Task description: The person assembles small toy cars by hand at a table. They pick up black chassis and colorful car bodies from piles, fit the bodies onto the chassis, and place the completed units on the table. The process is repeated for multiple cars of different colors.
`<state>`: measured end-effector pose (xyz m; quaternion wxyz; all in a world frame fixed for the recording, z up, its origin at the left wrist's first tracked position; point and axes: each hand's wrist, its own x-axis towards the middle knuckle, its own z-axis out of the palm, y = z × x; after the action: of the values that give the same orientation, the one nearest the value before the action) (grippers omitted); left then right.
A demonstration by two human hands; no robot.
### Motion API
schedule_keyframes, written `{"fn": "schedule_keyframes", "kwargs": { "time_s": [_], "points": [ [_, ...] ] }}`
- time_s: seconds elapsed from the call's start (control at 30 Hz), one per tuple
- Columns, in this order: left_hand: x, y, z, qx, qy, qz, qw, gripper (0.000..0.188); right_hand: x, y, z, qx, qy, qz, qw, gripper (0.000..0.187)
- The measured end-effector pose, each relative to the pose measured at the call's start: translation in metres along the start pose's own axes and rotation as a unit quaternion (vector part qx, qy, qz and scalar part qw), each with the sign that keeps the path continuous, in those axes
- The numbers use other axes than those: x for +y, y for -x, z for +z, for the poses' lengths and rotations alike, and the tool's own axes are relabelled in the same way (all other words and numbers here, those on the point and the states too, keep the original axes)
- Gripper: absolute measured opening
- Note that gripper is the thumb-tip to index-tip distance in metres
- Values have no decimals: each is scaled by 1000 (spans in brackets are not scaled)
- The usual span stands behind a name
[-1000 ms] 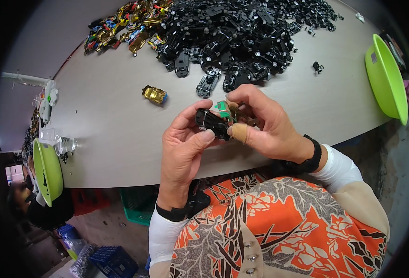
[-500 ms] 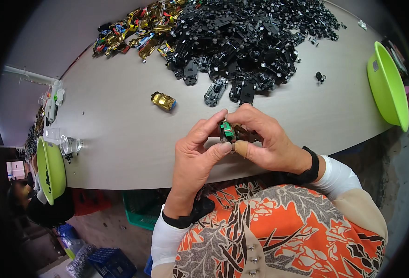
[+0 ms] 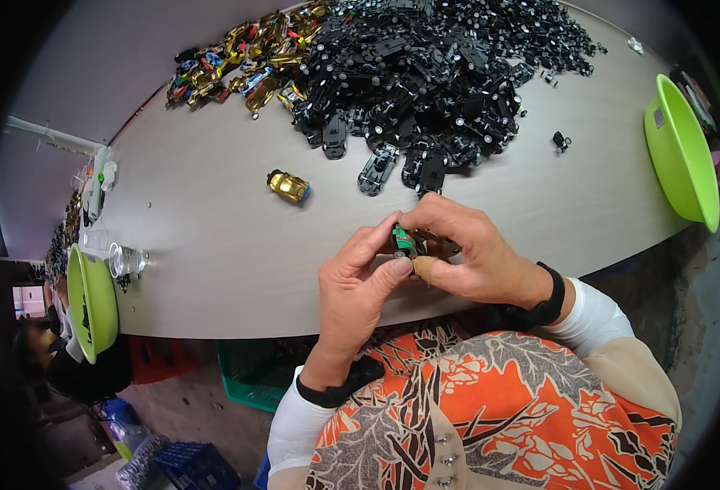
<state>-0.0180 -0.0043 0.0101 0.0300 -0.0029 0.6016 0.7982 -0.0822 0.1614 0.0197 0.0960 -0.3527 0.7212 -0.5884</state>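
Note:
A small green toy car point(image 3: 403, 240) is pinched between my two hands, near the front edge of the table. My left hand point(image 3: 366, 265) grips its left end with thumb and fingertips. My right hand point(image 3: 466, 249) closes on the other end, and a tan wrap covers that thumb. Much of the car is hidden behind the fingers. Beyond the hands lie a grey toy car chassis point(image 3: 378, 169) and a black chassis point(image 3: 432, 169). Apart on the left sits a gold toy car point(image 3: 287, 186).
A large heap of black toy car chassis point(image 3: 409, 82) covers the table's far middle, beside a pile of gold and coloured car bodies point(image 3: 254, 61). Green basins stand at the right point(image 3: 682, 155) and left point(image 3: 92, 302). A clear cup point(image 3: 127, 260) stands by the left basin.
Both hands have shifted slightly in the picture, still holding the green toy car. The car looks slightly turned between the fingers.

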Motion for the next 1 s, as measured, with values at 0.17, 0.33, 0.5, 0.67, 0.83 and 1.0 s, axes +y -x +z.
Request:
{"fn": "schedule_keyframes", "kwargs": {
  "time_s": [0.17, 0.33, 0.5, 0.67, 0.83, 1.0],
  "points": [
    [0, -2, 1, -19, -116, 52, 992, 41, 0, 1, 1, 23, -3, -20, 1000, 32],
    [5, -3, 1, -7, 35, -39, 999, 43, 2, 1, -2, 27, -10, -51, 998, 31],
    [8, -4, -3, -32, 103, -86, 991, 38, 0, 4, -8, -29, -231, 109, 966, 34],
    [3, -3, -9, -28, 92, -132, 987, 34, 12, 4, -12, -2, -126, 37, 991, 21],
    [1, -1, -11, -10, 67, -144, 987, 32, 4, 2, -20, -21, -282, 239, 929, 16],
    [2, 2, -7, -41, -10, -106, 993, 24, 5, 2, -17, -36, -318, 290, 902, 16]
  ]
}}
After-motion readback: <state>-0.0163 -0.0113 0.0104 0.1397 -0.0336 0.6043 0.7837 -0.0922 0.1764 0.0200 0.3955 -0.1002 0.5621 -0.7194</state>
